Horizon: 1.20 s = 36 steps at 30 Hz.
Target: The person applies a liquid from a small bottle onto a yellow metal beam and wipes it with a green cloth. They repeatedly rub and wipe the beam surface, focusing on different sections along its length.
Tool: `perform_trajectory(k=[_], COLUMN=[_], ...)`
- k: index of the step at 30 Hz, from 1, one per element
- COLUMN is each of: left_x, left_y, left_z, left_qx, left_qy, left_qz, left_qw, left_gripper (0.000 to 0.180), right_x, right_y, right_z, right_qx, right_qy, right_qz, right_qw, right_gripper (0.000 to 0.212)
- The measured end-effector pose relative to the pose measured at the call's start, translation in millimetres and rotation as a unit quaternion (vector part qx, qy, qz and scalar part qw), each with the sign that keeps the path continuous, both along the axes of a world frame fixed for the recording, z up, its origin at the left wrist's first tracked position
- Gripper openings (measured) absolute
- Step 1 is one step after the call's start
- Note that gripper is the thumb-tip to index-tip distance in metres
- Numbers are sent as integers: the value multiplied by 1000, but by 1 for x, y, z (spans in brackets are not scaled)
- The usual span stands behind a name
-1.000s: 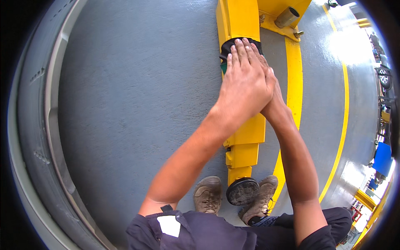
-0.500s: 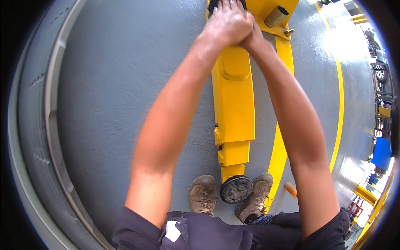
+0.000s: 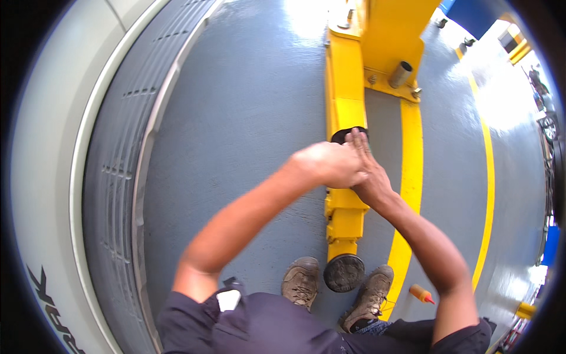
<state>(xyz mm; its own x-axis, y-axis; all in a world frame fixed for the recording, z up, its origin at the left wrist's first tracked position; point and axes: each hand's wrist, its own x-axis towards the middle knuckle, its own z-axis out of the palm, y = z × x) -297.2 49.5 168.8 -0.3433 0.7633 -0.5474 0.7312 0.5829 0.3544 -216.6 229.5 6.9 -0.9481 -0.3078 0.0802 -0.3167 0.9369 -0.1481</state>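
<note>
A yellow lift arm runs along the floor toward me and ends in a round black pad between my shoes. Both my hands are together over its middle stretch. My left hand is closed, and whatever its fingers hold is hidden. Pressed against it, my right hand has its fingers stretched out, pointing away from me. Just beyond the fingertips a dark, cloth-like thing shows on the arm, mostly covered by my hands, so its exact kind cannot be made out.
A light-coloured vehicle with a dark grey sill lies along the left. The yellow lift post, with a short metal tube at its base, rises at the far end. An orange bottle with a red tip lies by my right shoe.
My hands have come back toward me along the yellow arm, with the dark thing also nearer. My elbows are more bent. The view has shifted, showing more of the vehicle.
</note>
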Motion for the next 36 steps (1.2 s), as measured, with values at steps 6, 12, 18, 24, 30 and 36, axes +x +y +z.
perform_trajectory(k=[6, 12, 18, 24, 30, 36], left_x=[7, 20, 25, 44, 71, 10], left_y=[-8, -3, -22, -104, -145, -133], left_z=[56, 66, 121, 109, 62, 27], left_qx=[-114, -225, 138, 448, 433, 397], left_qy=[80, 207, 225, 181, 220, 220], left_qz=[-47, -117, -29, 229, 328, 337], left_qw=[989, 945, 964, 845, 810, 825], left_gripper=[50, 39, 30, 36, 36, 37], right_x=[-21, -54, 36, 67, 41, 50], right_y=[68, 107, 54, 50, 54, 33], right_z=[87, 136, -10, -21, -17, -6], right_qx=[141, 62, -184, -317, -403, -379], right_qy=[-313, -246, -63, -92, -176, -96], right_qz=[232, 51, 44, -24, -121, -98], right_qw=[910, 966, 980, 944, 890, 915], right_gripper=[60, 54, 63, 66, 63, 61])
